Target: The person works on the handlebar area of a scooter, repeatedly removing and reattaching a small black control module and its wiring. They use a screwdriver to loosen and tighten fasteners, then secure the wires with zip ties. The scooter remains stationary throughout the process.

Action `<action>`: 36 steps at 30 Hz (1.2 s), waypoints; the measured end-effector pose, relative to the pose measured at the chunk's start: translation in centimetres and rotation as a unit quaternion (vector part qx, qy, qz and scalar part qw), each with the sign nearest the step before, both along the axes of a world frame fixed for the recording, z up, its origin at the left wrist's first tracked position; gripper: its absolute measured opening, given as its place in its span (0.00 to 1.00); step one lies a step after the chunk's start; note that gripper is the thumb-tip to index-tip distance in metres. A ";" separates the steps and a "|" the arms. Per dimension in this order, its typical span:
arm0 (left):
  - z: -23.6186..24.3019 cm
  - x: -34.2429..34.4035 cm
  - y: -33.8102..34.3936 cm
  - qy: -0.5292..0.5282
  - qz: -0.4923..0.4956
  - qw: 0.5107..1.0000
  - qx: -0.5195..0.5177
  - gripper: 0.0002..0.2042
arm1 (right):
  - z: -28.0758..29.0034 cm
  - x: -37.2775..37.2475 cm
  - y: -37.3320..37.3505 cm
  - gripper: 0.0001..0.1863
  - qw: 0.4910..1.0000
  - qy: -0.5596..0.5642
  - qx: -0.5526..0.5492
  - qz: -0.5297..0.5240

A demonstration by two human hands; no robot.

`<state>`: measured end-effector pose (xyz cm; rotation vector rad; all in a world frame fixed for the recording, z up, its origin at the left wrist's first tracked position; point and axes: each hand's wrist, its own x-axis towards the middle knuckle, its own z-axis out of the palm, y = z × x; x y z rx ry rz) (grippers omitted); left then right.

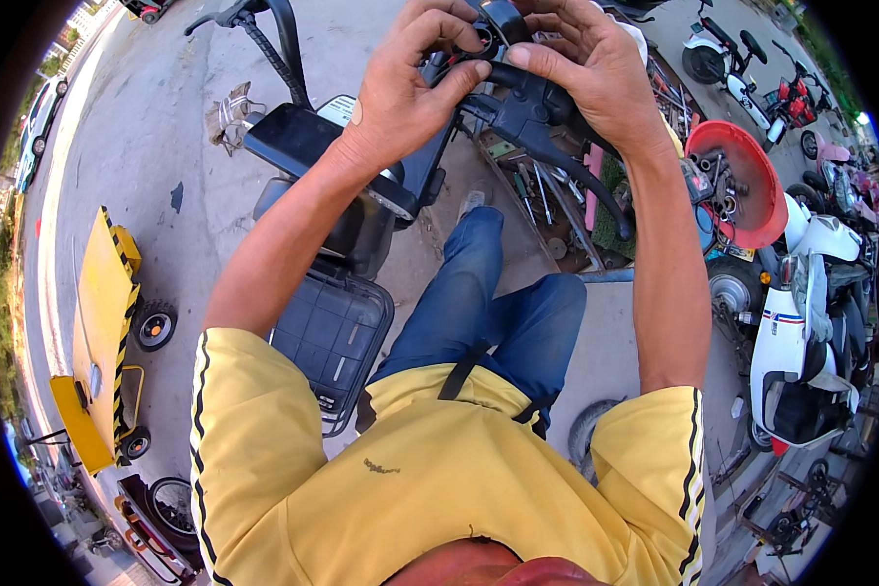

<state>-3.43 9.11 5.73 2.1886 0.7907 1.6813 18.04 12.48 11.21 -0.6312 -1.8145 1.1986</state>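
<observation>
Both of my hands are raised at the top of the view, close together over the handlebar of an electric scooter. My left hand [410, 83] has its thumb and forefinger curled around a small black part [477, 41] with a bit of red showing. Beside it, my right hand [591, 73] grips a rounded black piece [505, 21] between thumb and fingers. What kind of pieces these are I cannot make out. Just below my right hand are a black switch housing [529, 112] and a curved black brake lever [586, 181].
Screwdrivers and other tools lie in an open metal tray [586, 256]. To its right a red bowl [774, 210] holds sockets. The scooter's dark seat [298, 142] and a black crate [337, 337] are at left, a yellow cart [98, 332] farther off. Parked scooters [786, 332] stand along the right.
</observation>
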 end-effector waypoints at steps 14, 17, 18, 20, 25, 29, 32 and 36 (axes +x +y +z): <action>-0.7 -0.4 0.7 -0.015 -0.035 0.997 -0.063 0.08 | 0.4 0.7 -0.7 0.22 0.995 0.016 0.099 -0.025; -0.9 -0.4 1.0 -0.039 -0.050 0.995 -0.080 0.07 | -0.1 1.3 -0.5 0.14 0.970 0.039 0.228 -0.071; -0.8 -0.2 1.0 -0.047 -0.058 0.994 -0.084 0.07 | -0.3 1.7 -0.5 0.12 0.955 0.046 0.278 -0.091; -0.5 0.0 0.4 -0.080 -0.053 0.988 -0.123 0.08 | 2.1 2.2 -3.3 0.08 0.935 0.017 0.347 -0.075; 0.7 0.0 -0.8 -0.040 -0.017 0.994 -0.102 0.08 | 6.9 2.9 -11.5 0.10 0.904 0.032 0.423 0.045; 0.5 -1.4 0.7 0.003 0.032 0.999 -0.044 0.08 | 9.4 2.4 -15.8 0.11 0.883 0.059 0.450 0.118; -1.7 -0.4 1.1 -0.128 -0.050 0.981 -0.141 0.08 | 9.2 2.8 -16.1 0.13 0.881 0.066 0.453 0.123; -1.2 0.0 1.6 -0.060 -0.045 0.988 -0.131 0.08 | 9.5 3.6 -16.9 0.15 0.883 0.067 0.455 0.096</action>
